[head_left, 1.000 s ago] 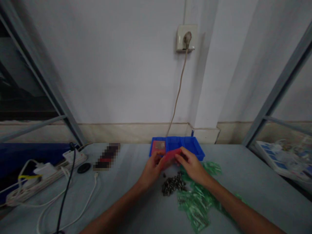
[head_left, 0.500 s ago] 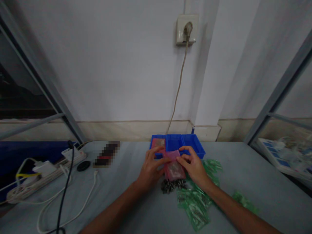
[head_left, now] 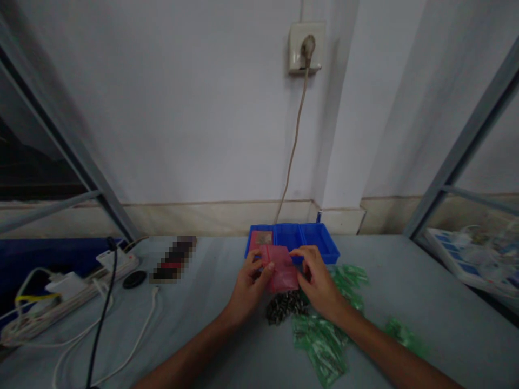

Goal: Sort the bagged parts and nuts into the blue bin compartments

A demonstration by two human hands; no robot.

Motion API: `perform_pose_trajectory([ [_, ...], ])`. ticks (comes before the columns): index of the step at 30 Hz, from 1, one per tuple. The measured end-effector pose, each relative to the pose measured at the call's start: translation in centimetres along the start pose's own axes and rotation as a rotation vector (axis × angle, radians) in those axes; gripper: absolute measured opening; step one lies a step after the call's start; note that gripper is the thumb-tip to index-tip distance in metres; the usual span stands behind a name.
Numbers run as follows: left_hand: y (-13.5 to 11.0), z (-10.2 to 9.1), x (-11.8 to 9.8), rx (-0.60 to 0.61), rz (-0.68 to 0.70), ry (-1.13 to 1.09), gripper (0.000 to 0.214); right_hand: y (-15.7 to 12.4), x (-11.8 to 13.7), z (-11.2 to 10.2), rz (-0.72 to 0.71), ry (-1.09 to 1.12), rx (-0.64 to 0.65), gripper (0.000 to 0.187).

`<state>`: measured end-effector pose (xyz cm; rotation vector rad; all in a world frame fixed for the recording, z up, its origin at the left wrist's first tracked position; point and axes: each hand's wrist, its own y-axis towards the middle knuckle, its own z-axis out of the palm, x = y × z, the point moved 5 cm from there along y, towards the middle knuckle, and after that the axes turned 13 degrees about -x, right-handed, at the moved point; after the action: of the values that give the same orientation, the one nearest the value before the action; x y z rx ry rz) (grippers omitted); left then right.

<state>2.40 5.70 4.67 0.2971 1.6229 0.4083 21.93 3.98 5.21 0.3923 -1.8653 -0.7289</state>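
Observation:
A pink zip-lock plastic bag (head_left: 280,268) is held up in front of the blue tray (head_left: 333,251). My left hand (head_left: 250,283) pinches its left side, thumb across the front and fingers behind. At the right edge of the bag, my right hand (head_left: 318,281) has its bent index finger by the top corner and its thumb lower down. Below the bag lies a pile of small dark metal parts (head_left: 286,307) on the table. Another pink bag (head_left: 261,239) rests in the tray's left compartment. Green plastic bags (head_left: 324,346) with small pieces inside lie under and beside my right forearm.
A white power strip (head_left: 77,294) with plugs and cables lies on the left, near a black round disc (head_left: 134,279) and a blurred-out object (head_left: 174,260). One more green bag (head_left: 403,335) sits at right. Farther right is a white-and-blue tray (head_left: 458,259) of clear bags.
The held pink bag has tilted and shifted slightly left, now showing a flatter front. My right thumb has moved from its front to its right edge. More of the metal pile shows.

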Motion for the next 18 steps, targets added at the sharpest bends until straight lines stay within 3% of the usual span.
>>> perform_pose_trajectory([
  [3,0.1,-0.1,-0.4,0.012,0.069,0.05,0.04,0.0,0.4,0.2,-0.035,0.018,0.051,0.048],
  [6,0.1,-0.3,-0.8,0.036,0.101,0.067,0.041,0.0,0.6,0.2,-0.046,0.111,0.07,0.024],
  [9,-0.1,-0.6,-1.0,0.059,0.089,0.101,0.039,0.2,-0.4,0.3,0.131,0.209,0.016,0.016],
  [11,-0.2,-0.7,-1.1,0.078,0.114,0.121,0.03,0.2,-1.2,0.5,0.297,0.327,-0.021,0.025],
  [13,-0.4,-0.6,-1.2,0.097,0.19,0.133,0.036,0.1,-1.7,0.7,0.417,0.446,-0.052,0.041],
  [18,-0.5,-0.3,-0.7,0.09,0.32,0.172,0.051,-0.1,-2.1,1.1,0.518,0.525,-0.032,0.06],
])
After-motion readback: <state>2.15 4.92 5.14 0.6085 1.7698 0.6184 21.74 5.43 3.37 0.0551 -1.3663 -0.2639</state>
